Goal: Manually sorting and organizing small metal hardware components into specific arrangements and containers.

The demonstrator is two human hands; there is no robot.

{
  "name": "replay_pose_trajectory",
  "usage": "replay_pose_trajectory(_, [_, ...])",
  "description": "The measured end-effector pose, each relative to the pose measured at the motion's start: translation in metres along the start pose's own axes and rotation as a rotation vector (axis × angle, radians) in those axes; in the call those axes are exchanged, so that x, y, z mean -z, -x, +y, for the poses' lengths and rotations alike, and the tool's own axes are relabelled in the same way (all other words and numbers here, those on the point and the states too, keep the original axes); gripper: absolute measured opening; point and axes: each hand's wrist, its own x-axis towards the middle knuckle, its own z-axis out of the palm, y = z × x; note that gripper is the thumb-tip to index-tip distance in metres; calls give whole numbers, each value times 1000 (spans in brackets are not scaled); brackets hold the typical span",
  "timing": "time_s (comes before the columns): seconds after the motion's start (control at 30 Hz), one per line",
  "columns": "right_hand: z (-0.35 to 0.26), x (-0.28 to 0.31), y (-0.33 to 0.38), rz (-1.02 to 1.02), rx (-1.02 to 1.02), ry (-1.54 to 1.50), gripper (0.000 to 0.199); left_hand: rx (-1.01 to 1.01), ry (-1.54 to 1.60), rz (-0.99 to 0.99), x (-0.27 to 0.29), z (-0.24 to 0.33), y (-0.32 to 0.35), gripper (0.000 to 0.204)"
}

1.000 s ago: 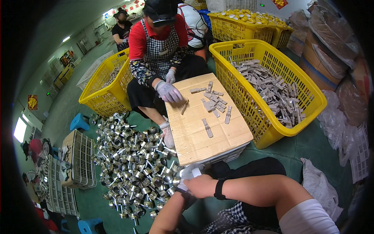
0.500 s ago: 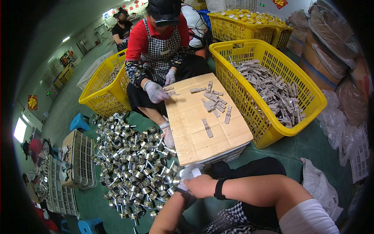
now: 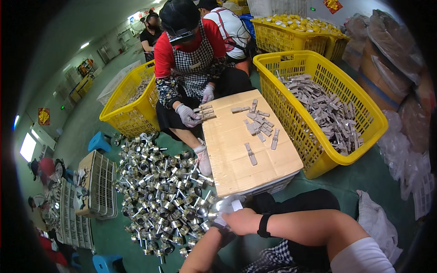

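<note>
In front of my body my two hands meet, just off the cardboard's near corner. My left hand [image 3: 224,210] wears a pale glove; it is blurred, and its fingers cannot be told apart. My bare right hand [image 3: 243,221] lies against the left hand and wrist with its fingers curled; what they grip is hidden. A small white piece [image 3: 236,205] shows between the hands, its kind unclear. Right beside them spreads a heap of shiny metal cups with rod handles [image 3: 168,200]. Grey clip-like metal parts [image 3: 258,122] lie on the cardboard sheet [image 3: 227,170].
Across the cardboard a co-worker in gloves [image 3: 189,116] handles several grey parts. A yellow basket of grey parts [image 3: 318,152] stands at the right, another yellow basket [image 3: 132,113] at the left. A pale sack [image 3: 375,223] lies near my right arm; blue stools [image 3: 99,142] stand left.
The view has shifted slightly. The co-worker's hand, blurred before over the cardboard, now holds grey parts at its left edge. My hands stay together, with the white piece still between them.
</note>
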Motion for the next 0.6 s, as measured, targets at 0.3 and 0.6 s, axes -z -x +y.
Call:
replay_pose_trajectory(0.3, [-3, 7, 4, -54, -5, 12, 32, 28, 160, 94, 7, -16, 0, 15])
replay_pose_trajectory(0.6, [-4, 5, -2, -63, -17, 19, 33, 56, 95, 33, 17, -13, -5, 16])
